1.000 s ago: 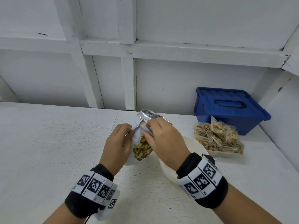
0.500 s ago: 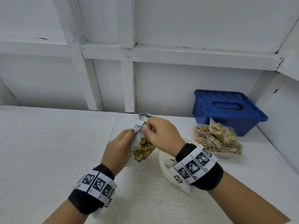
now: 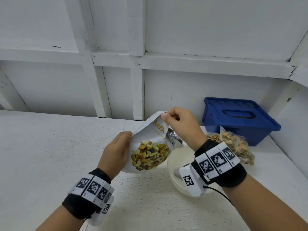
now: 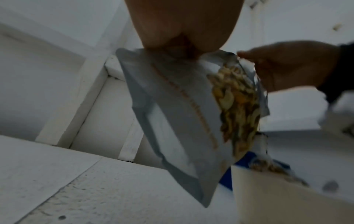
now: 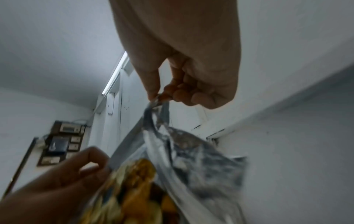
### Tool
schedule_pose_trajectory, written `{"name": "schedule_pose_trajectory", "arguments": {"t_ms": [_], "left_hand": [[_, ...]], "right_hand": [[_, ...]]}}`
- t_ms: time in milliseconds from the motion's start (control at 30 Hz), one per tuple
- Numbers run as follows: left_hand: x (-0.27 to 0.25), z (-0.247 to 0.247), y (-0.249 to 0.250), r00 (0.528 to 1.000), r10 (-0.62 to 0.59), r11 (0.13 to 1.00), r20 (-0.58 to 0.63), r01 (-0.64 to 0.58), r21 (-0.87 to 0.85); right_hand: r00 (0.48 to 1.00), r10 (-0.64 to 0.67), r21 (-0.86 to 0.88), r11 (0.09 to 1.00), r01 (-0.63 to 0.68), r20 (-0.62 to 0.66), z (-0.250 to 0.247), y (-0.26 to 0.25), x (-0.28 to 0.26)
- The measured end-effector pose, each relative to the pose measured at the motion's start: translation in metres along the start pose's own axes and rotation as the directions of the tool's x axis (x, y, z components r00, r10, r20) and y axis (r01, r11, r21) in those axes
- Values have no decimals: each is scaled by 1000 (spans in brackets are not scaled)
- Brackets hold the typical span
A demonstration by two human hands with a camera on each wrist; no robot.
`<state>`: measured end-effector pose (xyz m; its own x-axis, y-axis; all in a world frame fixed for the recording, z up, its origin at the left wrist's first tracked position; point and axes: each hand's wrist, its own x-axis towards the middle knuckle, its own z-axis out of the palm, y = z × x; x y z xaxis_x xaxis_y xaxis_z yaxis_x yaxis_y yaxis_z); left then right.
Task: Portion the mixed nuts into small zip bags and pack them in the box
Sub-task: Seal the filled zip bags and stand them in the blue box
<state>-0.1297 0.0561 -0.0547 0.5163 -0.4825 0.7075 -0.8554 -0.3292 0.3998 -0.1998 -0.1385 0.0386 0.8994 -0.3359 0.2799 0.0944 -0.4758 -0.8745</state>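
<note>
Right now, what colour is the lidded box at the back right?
Solid dark blue, lid and body alike: the box shows best in the head view.

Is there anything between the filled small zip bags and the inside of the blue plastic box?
Yes. The blue plastic box has its blue lid shut; the filled zip bags lie in front of it.
</note>
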Motion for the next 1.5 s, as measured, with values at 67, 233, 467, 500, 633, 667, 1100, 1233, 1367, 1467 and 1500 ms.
{"name": "schedule_pose_trajectory", "arguments": {"t_ms": [67,233,467,500,633,667,1100,1233,1367,1467,1500], "left_hand": [[5,-6,0,991,-126,987,-44,121,-105],[26,-30,-4,935,-331,915,-129,284,-288],[47,-41,-6,908,-416,776,-39,333,-536],[46,-40,-8,901,-433,757,-17,353,-550],[39,-32,-13,853,-517,752,73,494,-436],[36,-30,-14,847,-532,794,5,500,-346],[32,-32,4,873,345,756,344,-476,450],[32,-32,9,842,320,712,434,-516,476],[35,-29,15,836,271,641,477,-527,558],[38,-31,12,834,281,663,475,-527,532],[39,-32,12,847,259,698,465,-496,516]], "right_hand": [[998,-55,-18,998,55,13,-4,-2,-6],[977,6,77,997,11,-215,-14,16,-25],[990,58,251,964,-90,131,15,24,-34],[994,48,269,960,-72,95,17,23,-33],[999,32,149,988,-30,-5,29,29,-34],[999,28,118,993,-25,-20,34,32,-35],[999,39,-135,990,-34,31,91,45,-43],[1000,15,-151,988,-13,13,95,44,-46],[1000,-7,-135,991,10,27,99,43,-46],[999,-17,-163,986,23,39,102,46,-47],[999,-20,-171,985,27,43,103,48,-49]]}}
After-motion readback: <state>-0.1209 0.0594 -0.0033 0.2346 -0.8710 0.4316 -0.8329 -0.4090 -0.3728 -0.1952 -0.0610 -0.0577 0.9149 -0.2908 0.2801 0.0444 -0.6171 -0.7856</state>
